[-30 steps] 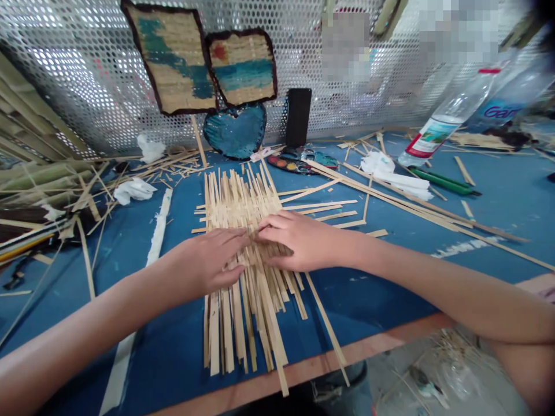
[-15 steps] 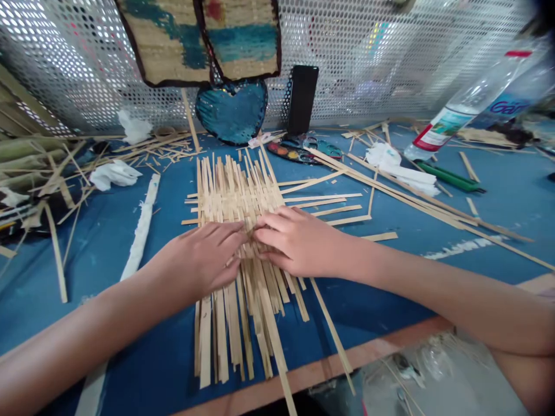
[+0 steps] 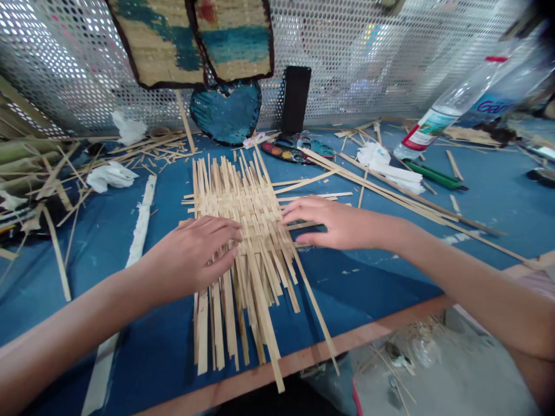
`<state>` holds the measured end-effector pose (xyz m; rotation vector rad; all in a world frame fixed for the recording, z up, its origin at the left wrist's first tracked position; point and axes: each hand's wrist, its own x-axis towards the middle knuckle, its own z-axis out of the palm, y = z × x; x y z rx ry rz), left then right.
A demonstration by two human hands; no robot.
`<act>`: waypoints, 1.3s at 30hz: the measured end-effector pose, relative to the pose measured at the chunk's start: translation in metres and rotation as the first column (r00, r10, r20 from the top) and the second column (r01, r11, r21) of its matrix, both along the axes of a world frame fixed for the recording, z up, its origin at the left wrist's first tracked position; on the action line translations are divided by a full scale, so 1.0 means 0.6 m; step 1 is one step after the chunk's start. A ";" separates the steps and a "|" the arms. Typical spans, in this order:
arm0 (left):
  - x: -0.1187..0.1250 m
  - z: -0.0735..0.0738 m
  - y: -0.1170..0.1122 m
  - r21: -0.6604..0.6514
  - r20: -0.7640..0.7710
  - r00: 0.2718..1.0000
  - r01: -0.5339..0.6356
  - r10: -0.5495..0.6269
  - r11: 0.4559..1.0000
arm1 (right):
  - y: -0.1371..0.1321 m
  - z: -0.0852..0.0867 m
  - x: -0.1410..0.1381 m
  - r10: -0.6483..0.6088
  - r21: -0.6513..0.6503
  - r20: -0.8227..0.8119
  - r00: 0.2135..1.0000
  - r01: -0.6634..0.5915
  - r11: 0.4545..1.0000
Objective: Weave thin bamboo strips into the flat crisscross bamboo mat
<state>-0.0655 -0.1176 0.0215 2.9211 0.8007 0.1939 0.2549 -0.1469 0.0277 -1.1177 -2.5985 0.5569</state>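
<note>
A half-woven mat of thin bamboo strips [image 3: 236, 208] lies on the blue table top [image 3: 373, 277], its loose ends fanning toward me. My left hand [image 3: 197, 254] lies flat on the mat's left middle, fingers stretched out and pressing the strips. My right hand [image 3: 333, 222] rests at the mat's right edge, fingers extended over the ends of the cross strips, holding nothing that I can see.
Long loose strips [image 3: 390, 188] run across the right of the table. A paint palette [image 3: 288, 153], a black phone [image 3: 295, 99], a blue heart [image 3: 225, 112], woven panels [image 3: 191, 37], tissues [image 3: 108, 175], a green pen [image 3: 436, 175] and a plastic bottle [image 3: 451, 107] stand behind.
My right hand has slid from the middle of the mat to its right edge. The left hand stays on the strips. The view has dropped slightly.
</note>
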 end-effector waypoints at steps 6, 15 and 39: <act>0.068 0.003 -0.001 -0.047 -0.128 0.992 0.020 -0.026 0.999 | -0.017 -0.038 0.032 -0.002 0.068 0.020 1.000 0.000 0.998; 0.102 0.019 0.005 0.014 -0.278 0.959 0.053 -0.047 0.999 | -0.009 -0.048 0.033 0.069 0.159 0.004 0.998 -0.069 0.985; 0.086 -0.001 0.012 -0.013 -0.090 0.994 0.054 -0.055 0.998 | -0.017 -0.053 0.023 -0.012 0.132 -0.087 0.996 0.023 0.991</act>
